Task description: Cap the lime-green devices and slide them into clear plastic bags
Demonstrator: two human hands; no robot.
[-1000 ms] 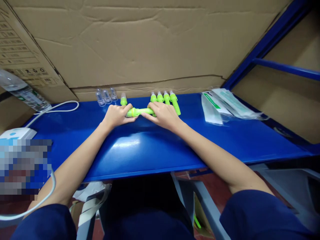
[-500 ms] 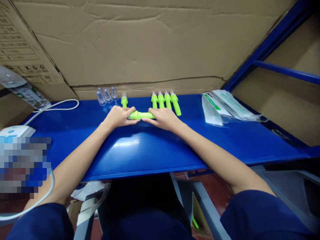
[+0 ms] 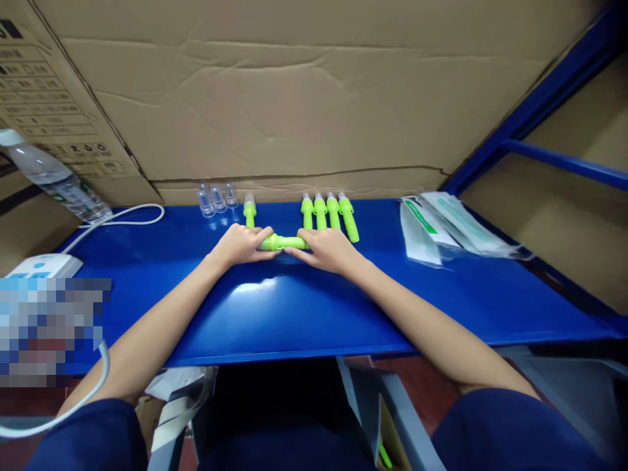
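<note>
A lime-green pen-shaped device [image 3: 287, 243] lies sideways on the blue table [image 3: 304, 307]. My left hand [image 3: 241, 244] grips its left end and my right hand [image 3: 328, 249] grips its right end. Just behind my right hand, several identical green devices [image 3: 328, 211] lie side by side, pointing at the cardboard wall. One more green device [image 3: 250, 210] lies behind my left hand. Three small clear caps [image 3: 216, 198] stand in a row to its left.
Sealed white-and-green pouches [image 3: 441, 222] lie at the right of the table. A white unit [image 3: 45, 265] with a white cable [image 3: 122, 219] sits at the left, near a water bottle [image 3: 53, 178]. Cardboard [image 3: 294, 98] walls the back; a blue frame [image 3: 540, 104] rises at the right.
Both hands have stayed on the sideways green device, closing in a little toward its middle. The view has tilted, so everything sits lower in the picture.
</note>
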